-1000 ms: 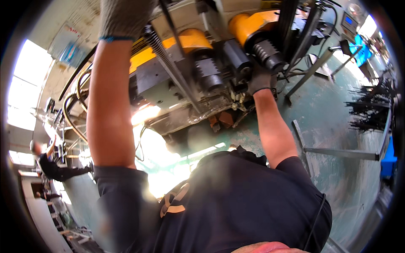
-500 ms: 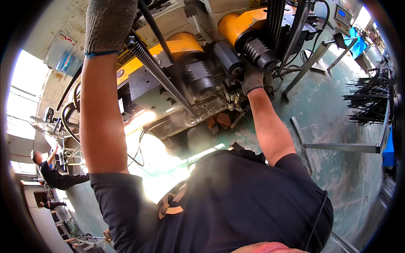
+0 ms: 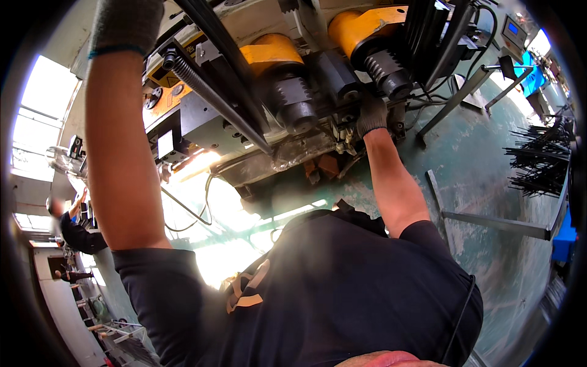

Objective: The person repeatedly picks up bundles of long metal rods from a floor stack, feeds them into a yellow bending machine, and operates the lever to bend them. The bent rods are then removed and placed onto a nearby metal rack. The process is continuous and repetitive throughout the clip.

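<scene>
My left hand [image 3: 125, 27], in a grey knit glove with a blue-green cuff, is raised at the upper left beside the machine. Its fingers run past the picture's top edge. My right hand [image 3: 372, 115], gloved in grey, reaches in below a toothed black cylinder [image 3: 388, 73] with a yellow housing [image 3: 361, 30]. Shadow and machine parts hide those fingers. Left of it are a dark faceted block [image 3: 335, 76] and a second toothed cylinder [image 3: 295, 104]. A long coil spring [image 3: 217, 98] slants between my arms, next to long dark bars [image 3: 214, 40].
On the right, a metal stand [image 3: 458, 101] and a grey steel frame [image 3: 495, 224] stand near a bundle of thin black rods [image 3: 541, 156]. A loose cable [image 3: 205, 208] hangs below the machine. Another person [image 3: 79, 232] is at the far left.
My left hand has moved left and slightly up. The machine sits a little further right in the picture. My right hand stays beneath the toothed cylinder.
</scene>
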A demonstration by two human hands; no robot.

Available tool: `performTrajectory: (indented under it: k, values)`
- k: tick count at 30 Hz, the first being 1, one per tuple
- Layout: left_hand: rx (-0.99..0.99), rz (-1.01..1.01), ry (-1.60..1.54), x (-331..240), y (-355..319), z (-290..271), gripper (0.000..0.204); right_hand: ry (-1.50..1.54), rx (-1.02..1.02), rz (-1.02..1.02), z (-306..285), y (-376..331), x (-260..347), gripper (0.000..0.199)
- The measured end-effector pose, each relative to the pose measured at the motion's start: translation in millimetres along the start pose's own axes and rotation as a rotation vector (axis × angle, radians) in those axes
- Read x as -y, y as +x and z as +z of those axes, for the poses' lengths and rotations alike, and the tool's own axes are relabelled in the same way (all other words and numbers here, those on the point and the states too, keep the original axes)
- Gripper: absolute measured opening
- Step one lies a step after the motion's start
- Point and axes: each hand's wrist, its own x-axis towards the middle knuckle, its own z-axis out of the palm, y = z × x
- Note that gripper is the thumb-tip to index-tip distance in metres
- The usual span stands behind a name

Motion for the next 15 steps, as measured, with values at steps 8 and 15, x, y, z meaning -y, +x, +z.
performTrajectory:
  k: [8,15]
  values:
    - [0.072,-0.089,0.102,12.1,-0.1,-2.8,0.035,-0.101,0.093,-0.075,-44.7,55.3,-54.7,0.024]
    - [0.085,-0.176,0.215,17.1,-0.9,-2.2,0.03,-0.545,0.187,-0.36,-54.3,52.8,-54.4,0.023]
